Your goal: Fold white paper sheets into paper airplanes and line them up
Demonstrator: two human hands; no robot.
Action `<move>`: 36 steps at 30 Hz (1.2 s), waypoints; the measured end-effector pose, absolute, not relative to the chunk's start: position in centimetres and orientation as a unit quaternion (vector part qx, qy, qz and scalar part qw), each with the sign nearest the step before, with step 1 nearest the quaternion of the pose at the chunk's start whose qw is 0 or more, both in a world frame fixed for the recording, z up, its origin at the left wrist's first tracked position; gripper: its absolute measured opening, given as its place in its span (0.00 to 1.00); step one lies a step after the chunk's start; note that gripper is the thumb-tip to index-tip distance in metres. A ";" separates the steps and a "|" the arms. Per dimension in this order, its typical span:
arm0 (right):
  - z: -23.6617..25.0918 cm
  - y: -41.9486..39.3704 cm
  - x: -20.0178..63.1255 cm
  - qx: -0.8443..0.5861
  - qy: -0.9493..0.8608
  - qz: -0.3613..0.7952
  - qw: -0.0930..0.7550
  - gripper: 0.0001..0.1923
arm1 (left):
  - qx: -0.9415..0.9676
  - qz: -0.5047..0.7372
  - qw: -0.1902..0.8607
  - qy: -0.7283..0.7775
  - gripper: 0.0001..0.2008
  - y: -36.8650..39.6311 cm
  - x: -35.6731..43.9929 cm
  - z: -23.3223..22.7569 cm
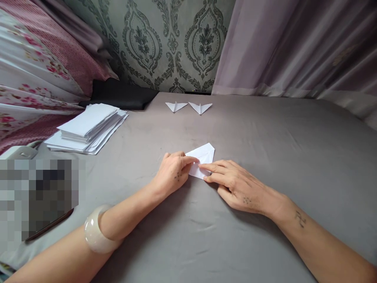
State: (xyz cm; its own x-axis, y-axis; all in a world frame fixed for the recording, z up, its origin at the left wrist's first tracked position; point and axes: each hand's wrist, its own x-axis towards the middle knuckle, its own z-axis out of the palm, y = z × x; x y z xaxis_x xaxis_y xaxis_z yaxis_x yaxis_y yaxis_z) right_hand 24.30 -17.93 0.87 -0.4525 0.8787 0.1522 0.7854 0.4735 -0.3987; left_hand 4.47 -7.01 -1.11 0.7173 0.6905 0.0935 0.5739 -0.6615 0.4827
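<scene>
A small folded piece of white paper (204, 151) lies on the grey cloth in front of me, its upper right corner angled. My left hand (174, 169) holds its left edge, the index finger stretched across the sheet and the other fingers curled. From the right, my right hand (235, 182) reaches in with fingers stretched and apart. Two of its fingertips touch the paper, one on its face and one near the bottom corner. The fingertips cover some of the folds. Beyond them are two folded paper planes, a left plane (176, 107) and a right plane (200, 108).
A stack of white paper (88, 124) sits at the left, before a black cloth (120, 93). A white power strip (20, 152) and a blurred-out dark object (53, 196) are at the left edge. Curtains (265, 47) hang at both sides.
</scene>
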 end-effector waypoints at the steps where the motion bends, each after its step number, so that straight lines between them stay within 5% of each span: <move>1: 1.0 -17.9 24.3 -0.494 -0.842 0.139 0.168 0.21 | 0.898 0.135 0.220 0.355 0.17 -7.0 4.5 -1.1; 36: 1.0 -16.8 23.3 -0.483 -0.848 0.144 0.163 0.12 | 0.837 0.142 0.310 0.428 0.13 -5.9 5.1 -0.6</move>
